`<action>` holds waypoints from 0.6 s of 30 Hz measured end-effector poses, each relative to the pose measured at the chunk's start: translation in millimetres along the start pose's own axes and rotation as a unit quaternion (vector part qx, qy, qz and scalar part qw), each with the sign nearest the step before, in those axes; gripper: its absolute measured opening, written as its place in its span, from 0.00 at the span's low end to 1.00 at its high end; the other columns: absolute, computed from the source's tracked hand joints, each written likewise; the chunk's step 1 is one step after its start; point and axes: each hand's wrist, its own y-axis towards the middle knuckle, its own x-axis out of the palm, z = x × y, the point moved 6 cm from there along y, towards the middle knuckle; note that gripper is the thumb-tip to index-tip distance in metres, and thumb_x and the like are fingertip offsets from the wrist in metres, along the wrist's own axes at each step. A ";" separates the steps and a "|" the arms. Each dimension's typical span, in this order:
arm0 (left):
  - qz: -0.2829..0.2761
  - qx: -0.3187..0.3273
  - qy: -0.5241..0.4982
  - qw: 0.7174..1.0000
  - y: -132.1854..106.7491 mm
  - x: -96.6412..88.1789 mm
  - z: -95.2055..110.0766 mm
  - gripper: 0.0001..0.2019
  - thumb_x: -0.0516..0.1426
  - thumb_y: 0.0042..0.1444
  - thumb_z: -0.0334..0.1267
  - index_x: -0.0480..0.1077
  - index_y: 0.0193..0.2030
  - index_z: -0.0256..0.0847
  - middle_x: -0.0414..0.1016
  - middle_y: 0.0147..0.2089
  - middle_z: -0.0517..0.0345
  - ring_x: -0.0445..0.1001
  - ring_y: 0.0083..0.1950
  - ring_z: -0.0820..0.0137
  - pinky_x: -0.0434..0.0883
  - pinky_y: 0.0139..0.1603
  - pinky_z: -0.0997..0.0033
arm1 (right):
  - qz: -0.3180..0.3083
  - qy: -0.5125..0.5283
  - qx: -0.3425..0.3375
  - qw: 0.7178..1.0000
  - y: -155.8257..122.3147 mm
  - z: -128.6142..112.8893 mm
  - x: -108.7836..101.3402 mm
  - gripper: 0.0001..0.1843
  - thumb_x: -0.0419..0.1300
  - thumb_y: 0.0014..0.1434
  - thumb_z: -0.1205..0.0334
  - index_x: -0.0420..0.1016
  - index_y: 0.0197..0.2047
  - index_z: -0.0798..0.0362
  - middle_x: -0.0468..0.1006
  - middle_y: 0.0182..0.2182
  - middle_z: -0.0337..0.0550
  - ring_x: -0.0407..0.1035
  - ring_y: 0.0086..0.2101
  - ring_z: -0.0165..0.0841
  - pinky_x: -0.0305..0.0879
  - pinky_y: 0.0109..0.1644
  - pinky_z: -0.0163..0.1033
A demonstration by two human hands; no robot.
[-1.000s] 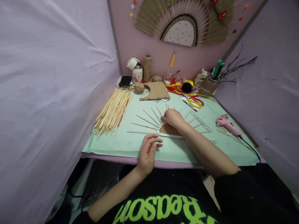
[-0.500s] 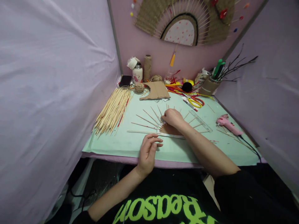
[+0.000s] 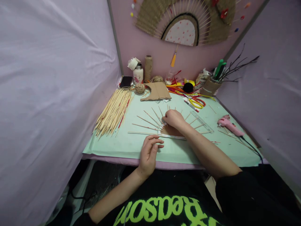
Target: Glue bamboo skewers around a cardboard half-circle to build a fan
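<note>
Though slack, left grip (image 3: 148, 153) curved.

Seen from above, a person's left forearm (image 3: 117, 196) slants up from the lower left, bare to near the elbow, and the left hand (image 3: 148, 153) is relaxed, its fingers (image 3: 158, 141) gently curved, slightly parted and pointing right. The right forearm (image 3: 208, 151), also bare, reaches farther forward and inward; the right hand (image 3: 173, 119) is back-up with fingers bent under, the fingertips partly hidden
</note>
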 end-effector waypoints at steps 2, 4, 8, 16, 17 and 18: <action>-0.001 -0.003 -0.001 1.000 0.0 0.1 -0.6 0.13 0.50 0.70 0.38 0.75 0.49 0.42 0.65 0.54 0.50 0.71 0.53 0.68 0.79 0.49 0.68 | 0.002 -0.002 -0.001 1.000 0.2 -0.8 0.6 0.17 0.55 0.60 0.61 0.83 0.43 0.60 0.82 0.40 0.58 0.75 0.40 0.40 0.61 0.37 0.36; -0.002 -0.004 -0.002 1.000 0.2 0.1 -1.0 0.12 0.50 0.70 0.38 0.75 0.49 0.42 0.65 0.54 0.50 0.71 0.52 0.68 0.79 0.49 0.68 | 0.002 -0.002 -0.001 1.000 -0.4 -1.9 0.5 0.17 0.56 0.61 0.60 0.83 0.42 0.60 0.82 0.39 0.58 0.75 0.40 0.39 0.60 0.36 0.36; 0.001 -0.006 -0.006 1.000 0.1 -0.2 -1.9 0.12 0.50 0.69 0.38 0.75 0.49 0.42 0.65 0.54 0.50 0.72 0.53 0.68 0.79 0.49 0.67 | 0.019 0.001 -0.003 1.000 -2.7 2.9 -8.4 0.21 0.55 0.63 0.52 0.84 0.40 0.59 0.83 0.38 0.58 0.75 0.38 0.39 0.59 0.36 0.36; -0.002 -0.004 -0.007 1.000 0.6 0.0 -2.3 0.12 0.50 0.69 0.38 0.75 0.49 0.42 0.65 0.54 0.50 0.72 0.52 0.68 0.79 0.49 0.67 | 0.084 0.009 0.028 0.996 -3.9 46.5 -42.2 0.14 0.58 0.60 0.58 0.84 0.40 0.55 0.83 0.37 0.51 0.74 0.37 0.37 0.57 0.35 0.36; -0.002 -0.005 -0.005 1.000 0.7 0.1 -2.3 0.12 0.50 0.69 0.38 0.75 0.49 0.42 0.65 0.54 0.50 0.72 0.52 0.68 0.79 0.49 0.67 | 0.074 0.012 0.024 0.997 -3.3 47.4 -40.2 0.13 0.59 0.60 0.59 0.84 0.39 0.54 0.84 0.37 0.50 0.74 0.37 0.36 0.57 0.35 0.36; -0.002 -0.005 -0.003 1.000 0.8 0.1 -2.2 0.12 0.50 0.69 0.38 0.75 0.49 0.42 0.65 0.54 0.50 0.71 0.53 0.68 0.79 0.49 0.67 | 0.063 0.015 0.019 0.998 -2.7 46.6 -36.9 0.13 0.59 0.59 0.59 0.84 0.39 0.54 0.84 0.37 0.50 0.74 0.37 0.36 0.57 0.35 0.36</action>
